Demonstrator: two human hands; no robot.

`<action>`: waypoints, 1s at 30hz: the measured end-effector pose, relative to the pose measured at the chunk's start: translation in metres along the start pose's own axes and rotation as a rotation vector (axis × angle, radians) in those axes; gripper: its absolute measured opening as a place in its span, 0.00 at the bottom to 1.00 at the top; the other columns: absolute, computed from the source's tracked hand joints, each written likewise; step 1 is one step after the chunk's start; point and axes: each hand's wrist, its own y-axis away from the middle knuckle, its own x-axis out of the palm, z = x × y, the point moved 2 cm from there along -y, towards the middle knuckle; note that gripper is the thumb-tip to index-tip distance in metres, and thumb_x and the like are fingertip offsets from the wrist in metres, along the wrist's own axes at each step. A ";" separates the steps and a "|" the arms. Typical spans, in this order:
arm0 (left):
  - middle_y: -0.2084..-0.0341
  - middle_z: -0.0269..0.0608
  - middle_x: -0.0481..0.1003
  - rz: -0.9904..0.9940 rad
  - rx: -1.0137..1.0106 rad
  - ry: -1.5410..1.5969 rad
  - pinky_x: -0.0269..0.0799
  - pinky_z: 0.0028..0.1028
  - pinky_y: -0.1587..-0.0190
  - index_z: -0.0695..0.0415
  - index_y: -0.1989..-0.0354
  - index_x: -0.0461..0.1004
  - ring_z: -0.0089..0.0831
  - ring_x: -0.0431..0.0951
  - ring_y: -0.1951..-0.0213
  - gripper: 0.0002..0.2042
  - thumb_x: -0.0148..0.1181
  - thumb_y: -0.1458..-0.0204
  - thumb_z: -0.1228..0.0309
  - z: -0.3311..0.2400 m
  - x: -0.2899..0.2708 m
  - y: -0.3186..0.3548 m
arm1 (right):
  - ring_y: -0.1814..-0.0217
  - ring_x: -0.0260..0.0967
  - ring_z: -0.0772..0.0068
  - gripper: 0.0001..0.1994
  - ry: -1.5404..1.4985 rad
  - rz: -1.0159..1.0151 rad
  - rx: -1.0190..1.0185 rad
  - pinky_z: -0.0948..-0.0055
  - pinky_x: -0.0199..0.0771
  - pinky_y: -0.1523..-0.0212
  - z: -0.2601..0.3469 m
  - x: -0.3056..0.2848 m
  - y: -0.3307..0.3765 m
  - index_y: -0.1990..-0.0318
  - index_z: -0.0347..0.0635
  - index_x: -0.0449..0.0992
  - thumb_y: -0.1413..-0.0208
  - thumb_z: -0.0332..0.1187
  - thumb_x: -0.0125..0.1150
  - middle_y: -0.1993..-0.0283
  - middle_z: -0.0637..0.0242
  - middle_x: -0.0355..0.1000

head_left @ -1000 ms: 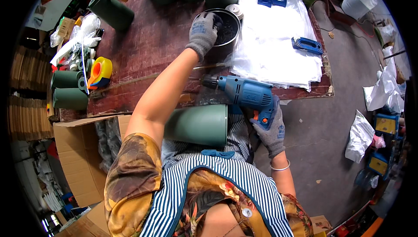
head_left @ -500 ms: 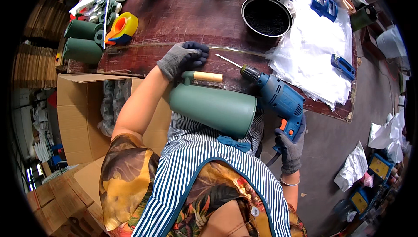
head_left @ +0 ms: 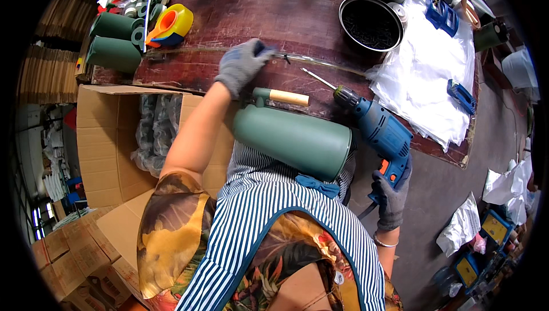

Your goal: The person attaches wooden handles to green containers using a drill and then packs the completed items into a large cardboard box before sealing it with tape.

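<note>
My right hand (head_left: pixel 393 195) is wrapped round the handle of a blue power drill (head_left: pixel 382 128). Its long thin bit points up and left, over the table's near edge. My left hand (head_left: pixel 245 65), in a grey glove with dark fingertips, has its fingers pinched together. A small dark piece that looks like a screw (head_left: pixel 286 58) shows at its fingertips, partly blurred. Across my lap lies a green metal cylinder (head_left: pixel 294 142), with a green bracket and a light wooden handle (head_left: pixel 289 98) on its upper side. The bit's tip is apart from the handle.
A round bowl (head_left: pixel 370 23) of small black pieces stands on the dark red table (head_left: pixel 257 8). White plastic bags (head_left: pixel 423 76) lie to its right. A yellow and orange tape dispenser (head_left: pixel 171 24) and green cylinders (head_left: pixel 114 54) are at left. An open cardboard box (head_left: pixel 103 145) stands beside me.
My left hand has turned and its fingers have reached farther out, with a small dark piece now showing at their tips. The drill and cylinder appear slightly farther right as the view shifts.
</note>
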 end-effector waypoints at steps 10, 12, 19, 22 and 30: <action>0.61 0.44 0.77 -0.092 0.275 0.191 0.74 0.34 0.55 0.58 0.59 0.78 0.39 0.79 0.59 0.08 0.64 0.46 0.71 -0.010 0.022 -0.007 | 0.56 0.72 0.74 0.49 0.051 -0.010 -0.021 0.78 0.78 0.61 -0.001 0.004 -0.001 0.27 0.46 0.51 0.55 0.24 0.75 0.46 0.60 0.69; 0.60 0.42 0.78 0.102 0.032 0.900 0.76 0.28 0.56 0.58 0.57 0.75 0.31 0.79 0.60 0.06 0.59 0.40 0.73 0.006 0.025 -0.006 | 0.57 0.72 0.75 0.48 0.042 -0.004 -0.016 0.78 0.78 0.62 -0.003 0.004 -0.001 0.27 0.46 0.51 0.55 0.24 0.75 0.48 0.60 0.70; 0.54 0.43 0.78 0.515 -0.048 1.131 0.78 0.26 0.49 0.63 0.49 0.73 0.28 0.79 0.56 0.11 0.56 0.39 0.78 -0.024 0.022 0.014 | 0.63 0.72 0.78 0.48 -0.043 0.014 0.067 0.80 0.76 0.68 0.019 0.012 0.004 0.27 0.46 0.51 0.55 0.23 0.74 0.50 0.61 0.71; 0.53 0.42 0.78 0.577 0.029 1.096 0.76 0.27 0.46 0.65 0.44 0.72 0.28 0.79 0.56 0.17 0.60 0.42 0.79 -0.027 0.022 0.012 | 0.63 0.73 0.78 0.48 -0.029 0.012 0.068 0.80 0.76 0.68 0.019 0.012 0.002 0.27 0.47 0.51 0.55 0.22 0.74 0.49 0.61 0.70; 0.53 0.45 0.78 0.548 -0.063 0.975 0.77 0.26 0.47 0.65 0.45 0.72 0.26 0.79 0.55 0.15 0.57 0.40 0.78 -0.038 0.025 0.008 | 0.61 0.73 0.76 0.48 0.025 0.012 0.045 0.80 0.78 0.65 0.014 0.010 0.000 0.27 0.46 0.51 0.56 0.24 0.75 0.46 0.60 0.70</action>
